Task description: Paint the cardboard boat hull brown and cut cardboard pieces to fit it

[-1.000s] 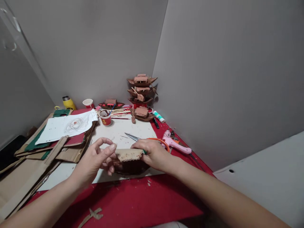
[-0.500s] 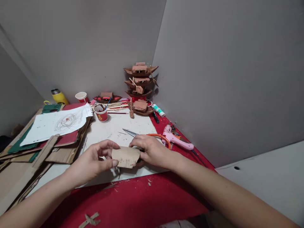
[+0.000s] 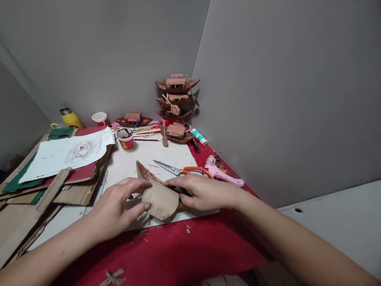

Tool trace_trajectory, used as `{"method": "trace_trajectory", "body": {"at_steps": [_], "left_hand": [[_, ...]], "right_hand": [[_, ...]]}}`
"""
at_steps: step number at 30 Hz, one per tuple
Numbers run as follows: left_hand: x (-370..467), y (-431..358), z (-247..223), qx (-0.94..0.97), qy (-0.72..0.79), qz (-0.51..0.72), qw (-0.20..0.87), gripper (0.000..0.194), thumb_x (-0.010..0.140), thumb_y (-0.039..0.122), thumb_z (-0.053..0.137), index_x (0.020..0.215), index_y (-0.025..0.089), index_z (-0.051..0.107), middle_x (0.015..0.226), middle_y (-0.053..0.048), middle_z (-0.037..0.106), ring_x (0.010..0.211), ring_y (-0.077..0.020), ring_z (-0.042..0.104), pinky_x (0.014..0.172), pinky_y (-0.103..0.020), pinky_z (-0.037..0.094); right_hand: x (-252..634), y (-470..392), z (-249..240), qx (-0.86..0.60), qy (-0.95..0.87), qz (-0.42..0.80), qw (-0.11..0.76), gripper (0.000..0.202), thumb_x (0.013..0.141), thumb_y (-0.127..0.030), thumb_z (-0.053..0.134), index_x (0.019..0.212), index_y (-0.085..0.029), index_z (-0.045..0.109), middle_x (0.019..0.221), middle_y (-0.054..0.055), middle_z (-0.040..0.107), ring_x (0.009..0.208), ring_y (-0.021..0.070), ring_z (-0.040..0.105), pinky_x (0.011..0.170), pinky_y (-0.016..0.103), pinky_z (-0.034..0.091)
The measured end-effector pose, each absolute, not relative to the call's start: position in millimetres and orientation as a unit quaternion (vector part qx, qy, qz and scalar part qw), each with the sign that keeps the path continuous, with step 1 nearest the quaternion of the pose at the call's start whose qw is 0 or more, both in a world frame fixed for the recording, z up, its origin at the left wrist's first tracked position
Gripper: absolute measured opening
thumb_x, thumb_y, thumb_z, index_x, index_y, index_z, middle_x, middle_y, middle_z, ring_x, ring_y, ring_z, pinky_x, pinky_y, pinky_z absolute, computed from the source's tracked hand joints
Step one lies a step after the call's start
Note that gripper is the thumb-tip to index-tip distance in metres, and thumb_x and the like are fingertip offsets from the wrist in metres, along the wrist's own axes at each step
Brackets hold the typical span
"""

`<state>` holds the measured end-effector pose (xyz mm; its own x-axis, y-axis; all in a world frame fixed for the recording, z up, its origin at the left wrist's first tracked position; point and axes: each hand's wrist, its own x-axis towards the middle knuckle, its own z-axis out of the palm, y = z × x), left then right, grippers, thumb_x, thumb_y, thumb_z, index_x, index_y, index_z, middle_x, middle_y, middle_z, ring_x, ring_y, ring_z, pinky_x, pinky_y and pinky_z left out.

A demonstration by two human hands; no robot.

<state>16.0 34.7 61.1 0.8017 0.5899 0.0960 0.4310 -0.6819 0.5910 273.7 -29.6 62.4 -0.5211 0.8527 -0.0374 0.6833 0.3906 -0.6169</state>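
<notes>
A curved piece of tan cardboard (image 3: 162, 200) arches over a small brown model boat (image 3: 144, 171), whose pointed end sticks out towards the upper left. My left hand (image 3: 126, 200) pinches the cardboard's left edge between thumb and fingers. On the other side, my right hand (image 3: 198, 192) has its fingers closed around the boat and the cardboard's right edge; its fingertips are partly hidden. Just beyond the right hand lie orange-handled scissors (image 3: 174, 170) with their blades pointing left.
A pink glue gun (image 3: 223, 174) lies at the right. Behind are a red paint cup (image 3: 126, 141), thin sticks (image 3: 145, 130) and finished boats (image 3: 177, 84), some stacked. Cardboard sheets (image 3: 80, 192) and a sketch (image 3: 71, 153) cover the left. Scraps lie on the red cloth (image 3: 166, 254).
The boat and cardboard have turned, so the boat's pointed end now shows at the upper left. The cardboard looks more bent and sits slightly lower and further right.
</notes>
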Motion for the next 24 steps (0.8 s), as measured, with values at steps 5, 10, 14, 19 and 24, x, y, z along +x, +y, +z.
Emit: {"method": "trace_trajectory", "body": {"at_steps": [5, 10, 14, 19, 24], "left_hand": [[18, 33, 52, 0.905, 0.272, 0.164, 0.282, 0.031, 0.088, 0.032, 0.062, 0.117, 0.024, 0.059, 0.109, -0.005, 0.070, 0.095, -0.0199, 0.066, 0.081, -0.031, 0.051], [23, 30, 51, 0.902, 0.271, 0.175, 0.287, 0.031, 0.087, 0.031, 0.063, 0.117, 0.022, 0.059, 0.102, -0.004, 0.071, 0.088, -0.0185, 0.067, 0.076, -0.028, 0.053], [24, 42, 48, 0.909, 0.275, 0.226, 0.215, 0.025, 0.093, 0.030, 0.052, 0.114, 0.019, 0.059, 0.103, -0.007, 0.069, 0.092, -0.0208, 0.065, 0.083, -0.034, 0.052], [25, 60, 35, 0.946, 0.220, 0.203, 0.124, 0.028, 0.087, 0.009, 0.043, 0.109, 0.017, 0.059, 0.102, -0.011, 0.066, 0.098, -0.0255, 0.059, 0.084, -0.040, 0.051], [24, 53, 27, 0.967, 0.147, 0.178, 0.106, 0.022, 0.085, 0.006, 0.044, 0.095, 0.016, 0.061, 0.101, -0.014, 0.064, 0.098, -0.0265, 0.056, 0.083, -0.039, 0.051]], "right_hand": [[269, -38, 69, -0.485, -0.812, 0.297, 0.129, 0.065, 0.082, -0.042, 0.067, 0.140, -0.020, 0.050, 0.121, 0.011, 0.069, 0.101, 0.0273, 0.067, 0.084, 0.034, 0.051], [245, -43, 57, -0.555, -0.796, 0.183, 0.158, 0.085, 0.078, -0.060, 0.065, 0.145, -0.014, 0.041, 0.128, 0.019, 0.063, 0.114, 0.0358, 0.060, 0.095, 0.047, 0.045], [242, -41, 51, -0.548, -0.795, 0.188, 0.179, 0.074, 0.081, -0.049, 0.066, 0.144, -0.019, 0.044, 0.124, 0.014, 0.067, 0.109, 0.0313, 0.063, 0.093, 0.044, 0.047], [252, -37, 50, -0.560, -0.776, 0.208, 0.203, 0.069, 0.076, -0.044, 0.071, 0.138, -0.019, 0.051, 0.123, 0.013, 0.067, 0.104, 0.0307, 0.066, 0.088, 0.042, 0.050], [257, -35, 49, -0.586, -0.746, 0.243, 0.202, 0.062, 0.079, -0.043, 0.068, 0.135, -0.021, 0.054, 0.121, 0.012, 0.069, 0.101, 0.0279, 0.067, 0.085, 0.039, 0.051]]}}
